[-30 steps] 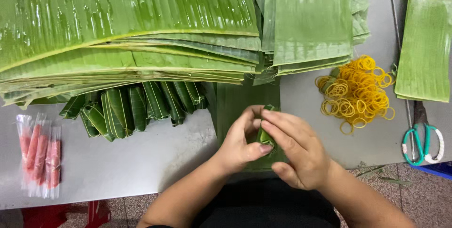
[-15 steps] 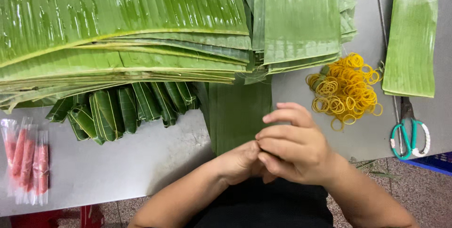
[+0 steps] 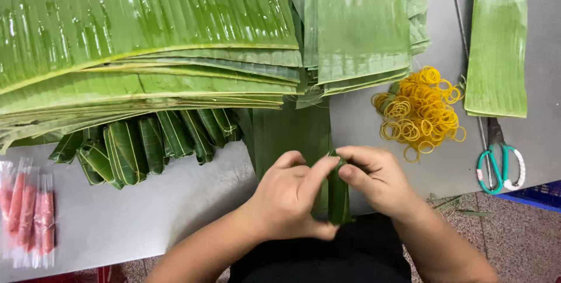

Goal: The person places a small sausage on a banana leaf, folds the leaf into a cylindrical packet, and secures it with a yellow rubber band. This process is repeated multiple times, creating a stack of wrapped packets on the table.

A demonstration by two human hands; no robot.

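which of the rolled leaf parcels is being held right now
The rolled leaf parcel pinched upright between the left hand and right hand; the other finished rolls lie under the leaf stack.

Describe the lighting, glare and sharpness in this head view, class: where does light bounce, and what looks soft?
Head view: even overhead light; white glare streaks on the big leaves; soft shadow under their edge over the rolls; hands and the leaf roll between them fairly sharp; sausage packets at the left edge slightly soft.
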